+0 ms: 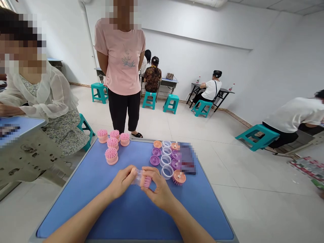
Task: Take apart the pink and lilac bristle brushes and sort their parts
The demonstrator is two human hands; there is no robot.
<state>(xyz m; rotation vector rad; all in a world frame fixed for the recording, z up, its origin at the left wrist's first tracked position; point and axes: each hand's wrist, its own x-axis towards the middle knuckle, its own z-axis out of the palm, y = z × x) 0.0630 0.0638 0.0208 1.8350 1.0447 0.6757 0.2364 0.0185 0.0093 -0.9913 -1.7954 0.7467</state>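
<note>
Above the middle of the blue table, my left hand [123, 181] pinches a clear translucent plastic piece [138, 178]. My right hand [160, 189] has its fingers closed around a peach brush head with pink bristles [147, 181], turned on its side. The two parts touch between my hands; whether they are joined I cannot tell. Just beyond my right hand are several translucent white rings [167, 172] in a column. Purple and peach round caps [155, 160] line their left side, and bristled brush heads with bases upward [179, 177] line their right.
Several pink bristle brushes [111, 156] stand at the table's [113, 216] far left. A dark flat object, blurred out [187, 160], lies at the right edge. A person in a pink shirt [121, 60] stands beyond the table; another sits at left [50, 91].
</note>
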